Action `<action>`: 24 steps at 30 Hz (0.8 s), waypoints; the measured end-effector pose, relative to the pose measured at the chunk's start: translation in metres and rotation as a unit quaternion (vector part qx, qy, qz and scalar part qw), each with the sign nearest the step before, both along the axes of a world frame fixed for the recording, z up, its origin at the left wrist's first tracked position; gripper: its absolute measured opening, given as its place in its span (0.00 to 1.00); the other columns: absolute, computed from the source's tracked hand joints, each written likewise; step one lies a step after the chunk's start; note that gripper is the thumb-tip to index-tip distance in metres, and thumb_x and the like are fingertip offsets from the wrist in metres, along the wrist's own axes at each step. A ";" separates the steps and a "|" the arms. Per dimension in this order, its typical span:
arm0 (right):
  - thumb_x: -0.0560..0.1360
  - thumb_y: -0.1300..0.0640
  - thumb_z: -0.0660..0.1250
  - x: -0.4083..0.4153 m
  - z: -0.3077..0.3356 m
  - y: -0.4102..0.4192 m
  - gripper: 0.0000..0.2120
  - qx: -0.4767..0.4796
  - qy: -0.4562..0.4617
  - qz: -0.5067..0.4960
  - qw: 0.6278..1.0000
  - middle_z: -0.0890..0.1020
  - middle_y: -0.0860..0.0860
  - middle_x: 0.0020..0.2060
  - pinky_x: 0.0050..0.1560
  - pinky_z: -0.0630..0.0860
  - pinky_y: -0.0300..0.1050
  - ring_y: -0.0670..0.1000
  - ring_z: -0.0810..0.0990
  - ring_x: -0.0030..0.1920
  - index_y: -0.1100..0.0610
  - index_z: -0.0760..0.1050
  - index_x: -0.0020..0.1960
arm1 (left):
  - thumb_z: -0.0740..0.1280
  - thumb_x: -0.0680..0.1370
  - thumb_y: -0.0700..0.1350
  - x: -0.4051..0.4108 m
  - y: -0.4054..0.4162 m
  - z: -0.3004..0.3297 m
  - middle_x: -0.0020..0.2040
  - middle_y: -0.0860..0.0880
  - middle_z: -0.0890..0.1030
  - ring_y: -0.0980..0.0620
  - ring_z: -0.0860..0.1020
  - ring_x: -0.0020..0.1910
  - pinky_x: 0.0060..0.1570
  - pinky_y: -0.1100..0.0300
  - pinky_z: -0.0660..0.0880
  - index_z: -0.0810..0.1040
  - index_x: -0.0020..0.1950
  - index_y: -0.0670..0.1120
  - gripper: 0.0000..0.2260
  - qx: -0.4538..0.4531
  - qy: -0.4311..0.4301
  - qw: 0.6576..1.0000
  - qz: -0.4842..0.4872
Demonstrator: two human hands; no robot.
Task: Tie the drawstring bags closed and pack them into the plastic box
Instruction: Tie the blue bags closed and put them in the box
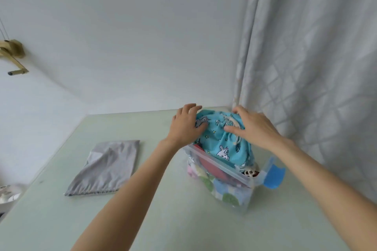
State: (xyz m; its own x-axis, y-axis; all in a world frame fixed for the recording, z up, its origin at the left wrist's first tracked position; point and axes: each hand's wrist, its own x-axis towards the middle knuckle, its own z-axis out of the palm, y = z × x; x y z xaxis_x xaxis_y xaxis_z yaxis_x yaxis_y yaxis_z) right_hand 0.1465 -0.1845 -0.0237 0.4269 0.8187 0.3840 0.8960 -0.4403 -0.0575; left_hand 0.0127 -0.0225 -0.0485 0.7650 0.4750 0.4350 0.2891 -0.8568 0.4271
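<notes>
A blue drawstring bag (220,142) with white animal prints bulges out of the top of the clear plastic box (228,167), its gathered neck and cord showing at its right side. My left hand (186,126) presses flat on the bag's left side. Its right side is under my right hand (253,126), spread over the top with fingers straight. Under the blue bag, more coloured bags show through the box wall. A flat grey drawstring bag (106,167) lies on the table to the left, apart from both hands.
The box stands on a pale green table (163,210) near its far right corner, with a blue latch (274,175) flipped open. A grey curtain (316,67) hangs right behind it. A white wall is at the back.
</notes>
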 end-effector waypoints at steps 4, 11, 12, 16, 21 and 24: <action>0.76 0.38 0.55 0.011 -0.013 -0.008 0.30 -0.146 0.034 0.102 0.983 0.49 0.46 0.76 0.74 0.42 0.58 0.49 0.44 0.76 0.42 0.50 0.75 | 0.65 0.74 0.59 -0.006 -0.010 0.001 0.69 0.50 0.66 0.48 0.66 0.66 0.63 0.51 0.68 0.60 0.72 0.55 0.29 0.042 0.053 0.996 -0.061; 0.74 0.38 0.63 0.013 -0.028 0.016 0.40 -0.336 0.068 0.153 0.927 0.43 0.49 0.77 0.75 0.46 0.47 0.51 0.43 0.76 0.48 0.45 0.77 | 0.62 0.73 0.65 0.008 -0.015 -0.006 0.69 0.51 0.70 0.48 0.70 0.65 0.63 0.55 0.68 0.61 0.72 0.59 0.29 -0.056 0.303 0.948 -0.080; 0.74 0.39 0.63 0.015 -0.032 0.019 0.40 -0.338 0.065 0.157 0.926 0.45 0.50 0.77 0.75 0.47 0.48 0.52 0.44 0.76 0.49 0.46 0.77 | 0.61 0.74 0.65 0.012 -0.015 -0.008 0.69 0.50 0.71 0.47 0.71 0.65 0.62 0.55 0.68 0.61 0.72 0.59 0.29 -0.055 0.313 0.945 -0.075; 0.74 0.41 0.65 0.014 -0.032 0.015 0.38 -0.299 0.097 0.168 0.934 0.50 0.50 0.76 0.74 0.50 0.47 0.51 0.48 0.76 0.51 0.50 0.76 | 0.55 0.77 0.65 0.014 -0.014 -0.013 0.65 0.52 0.75 0.47 0.74 0.62 0.59 0.54 0.70 0.63 0.71 0.60 0.24 -0.004 0.274 0.961 -0.039; 0.74 0.39 0.63 0.012 -0.026 0.000 0.29 -0.112 0.146 0.163 0.969 0.60 0.45 0.74 0.73 0.55 0.50 0.48 0.55 0.74 0.43 0.60 0.73 | 0.53 0.79 0.62 -0.005 -0.012 -0.019 0.59 0.58 0.79 0.54 0.77 0.56 0.51 0.57 0.71 0.72 0.65 0.58 0.19 0.094 0.119 0.988 -0.019; 0.76 0.44 0.62 -0.012 -0.010 -0.003 0.19 0.018 0.128 0.163 0.978 0.71 0.43 0.66 0.66 0.64 0.46 0.46 0.65 0.67 0.46 0.70 0.66 | 0.57 0.79 0.58 -0.024 -0.011 -0.017 0.51 0.59 0.82 0.54 0.78 0.51 0.44 0.60 0.70 0.78 0.58 0.55 0.15 0.133 -0.008 0.991 -0.020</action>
